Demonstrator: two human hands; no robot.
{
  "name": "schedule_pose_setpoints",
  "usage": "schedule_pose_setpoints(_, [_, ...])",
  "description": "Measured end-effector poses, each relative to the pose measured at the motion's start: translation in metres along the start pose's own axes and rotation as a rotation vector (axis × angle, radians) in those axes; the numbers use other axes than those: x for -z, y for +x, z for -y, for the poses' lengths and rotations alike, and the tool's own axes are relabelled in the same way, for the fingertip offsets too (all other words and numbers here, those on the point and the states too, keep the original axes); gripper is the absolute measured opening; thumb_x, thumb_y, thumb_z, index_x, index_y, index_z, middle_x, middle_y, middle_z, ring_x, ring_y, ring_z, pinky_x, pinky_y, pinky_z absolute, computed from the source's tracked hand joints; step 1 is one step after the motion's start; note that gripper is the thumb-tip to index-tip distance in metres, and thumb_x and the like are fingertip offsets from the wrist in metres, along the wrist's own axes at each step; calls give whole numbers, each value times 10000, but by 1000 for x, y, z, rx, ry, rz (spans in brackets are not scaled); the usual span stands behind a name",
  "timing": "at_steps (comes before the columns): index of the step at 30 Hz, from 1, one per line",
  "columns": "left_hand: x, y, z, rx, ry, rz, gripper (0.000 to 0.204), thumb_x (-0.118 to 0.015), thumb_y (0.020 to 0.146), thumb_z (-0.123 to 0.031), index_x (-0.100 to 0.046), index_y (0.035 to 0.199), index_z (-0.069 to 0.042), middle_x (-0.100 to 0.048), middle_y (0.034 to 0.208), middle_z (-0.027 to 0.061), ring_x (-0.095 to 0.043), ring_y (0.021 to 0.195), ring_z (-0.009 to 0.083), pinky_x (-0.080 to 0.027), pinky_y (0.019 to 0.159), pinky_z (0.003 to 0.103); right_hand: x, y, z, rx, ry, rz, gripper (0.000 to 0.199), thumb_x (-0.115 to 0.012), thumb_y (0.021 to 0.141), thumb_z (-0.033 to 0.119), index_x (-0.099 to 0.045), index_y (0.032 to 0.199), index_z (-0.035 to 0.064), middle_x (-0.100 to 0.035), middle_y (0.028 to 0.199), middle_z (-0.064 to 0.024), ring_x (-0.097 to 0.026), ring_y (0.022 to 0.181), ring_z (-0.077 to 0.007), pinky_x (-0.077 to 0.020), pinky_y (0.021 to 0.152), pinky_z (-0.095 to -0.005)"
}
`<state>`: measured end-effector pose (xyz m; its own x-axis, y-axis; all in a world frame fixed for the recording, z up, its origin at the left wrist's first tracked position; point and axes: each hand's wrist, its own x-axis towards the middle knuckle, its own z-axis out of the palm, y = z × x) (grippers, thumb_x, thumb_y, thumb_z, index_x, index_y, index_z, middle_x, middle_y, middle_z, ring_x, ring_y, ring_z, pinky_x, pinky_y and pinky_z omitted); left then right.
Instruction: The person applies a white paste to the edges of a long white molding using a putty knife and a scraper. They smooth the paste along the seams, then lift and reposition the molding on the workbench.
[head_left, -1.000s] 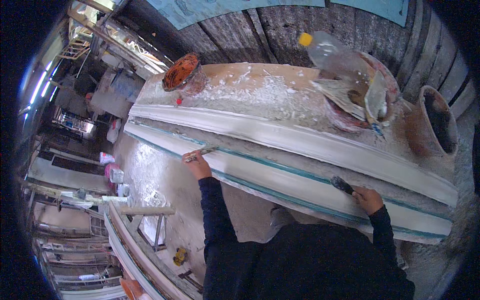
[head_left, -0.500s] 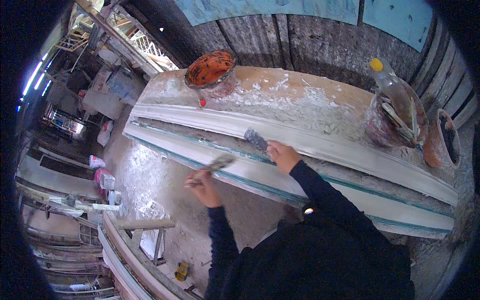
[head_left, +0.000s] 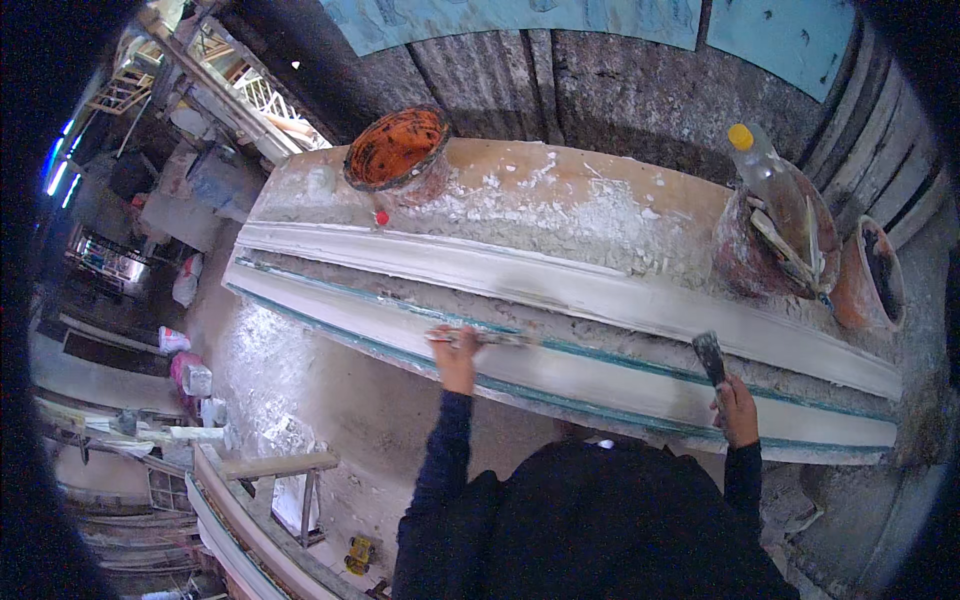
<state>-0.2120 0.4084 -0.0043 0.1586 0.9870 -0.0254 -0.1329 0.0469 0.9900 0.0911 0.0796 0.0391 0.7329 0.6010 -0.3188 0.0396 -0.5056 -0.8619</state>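
1. Left hand (head_left: 457, 360), dark-sleeved: fingers curled closed around the near end of a slim, greyish hand tool (head_left: 500, 340). Tool points rightward, roughly along the work; its far end is blurred.
2. Right hand (head_left: 738, 410): closed around the handle of a dark, flat-headed hand tool (head_left: 708, 352), head pointing up and away from the body.
3. Workpiece: a long, white, teal-edged strip (head_left: 600, 380), running across in front of the person, along the near side of the bench. Both hands are over it, well apart, left hand near mid-length, right hand toward the right end (contact of either tool with the surface: cannot tell).
4. Beyond it, past a grey, crusted gap, a long, white, ridged moulding (head_left: 600, 290) lies alongside.
5. Behind that, a tan wooden board (head_left: 500, 156) with white flakes. An orange, dark-blotched bucket (head_left: 395, 150) stands to the left, a small red round object (head_left: 381, 217) just beside it. To the right, a clear plastic bottle with a yellow cap (head_left: 768, 175).
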Motion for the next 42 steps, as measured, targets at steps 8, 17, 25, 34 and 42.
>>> schedule_pose_setpoints(8, [65,67,-89,-613,937,-457,240,-498,813,-13,-336,990,-4,-488,862,129,-525,775,203,-441,686,308,9,7,-25,152,-378,151,370,-476,858,297,-479,1177,110,-563,663,-68,-530,530,-135,-440,505,-274])
schedule_pose_setpoints(17, [-28,-26,-26,-62,49,-76,353,-604,803,-166,-337,1008,-62,-451,915,86,-513,769,141,-483,630,256,-15,32,20,425,-737,412,377,-470,829,295,-457,1204,266,-612,864,-134,-580,760,-336,-457,665,-411])
schedule_pose_setpoints(25, [10,-5,-29,-89,43,-43,360,-552,836,-175,-276,1034,-54,-525,934,137,-588,817,209,-516,655,292,-57,39,61,432,-795,489,394,-505,802,252,-479,1194,232,-606,866,-149,-581,769,-330,-455,685,-395])
schedule_pose_setpoints(34, [131,111,-55,-215,163,-154,348,-542,822,-67,-278,1047,-36,-515,920,139,-573,759,196,-521,637,287,-181,53,99,572,-740,530,380,-428,839,314,-440,1217,277,-594,892,-155,-564,785,-351,-450,679,-442])
schedule_pose_setpoints(42, [254,220,-74,-499,642,-384,286,-556,798,-49,-346,991,-26,-494,924,135,-517,827,197,-430,722,302,-340,66,162,682,-769,580,399,-360,867,362,-375,1258,283,-576,990,-148,-559,840,-355,-449,724,-443])
